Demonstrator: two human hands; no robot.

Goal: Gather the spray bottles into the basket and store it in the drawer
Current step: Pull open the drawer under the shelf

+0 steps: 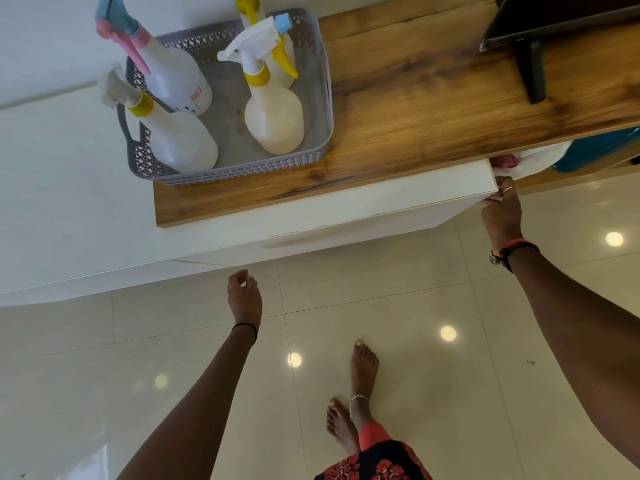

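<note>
A grey perforated basket (322, 98) stands on the left end of a wooden cabinet top (415, 109). Several white spray bottles stand inside it: one with a pink and blue trigger (173, 74), one with a yellow collar at the front left (180, 140), one with a yellow collar at the front right (273, 116), and a fourth behind that (284, 60). Below the top is a white drawer front (346, 209). My right hand (502, 213) grips its right edge, fingers curled around the corner. My left hand (244, 296) hangs below the drawer, fingers loosely apart, holding nothing.
A black monitor stand (533, 67) sits on the wooden top at the right. White cloth (533, 161) and a blue item (595, 150) show in the opening right of the drawer. Glossy tiled floor (415, 306) lies below, with my bare feet (363, 368) on it.
</note>
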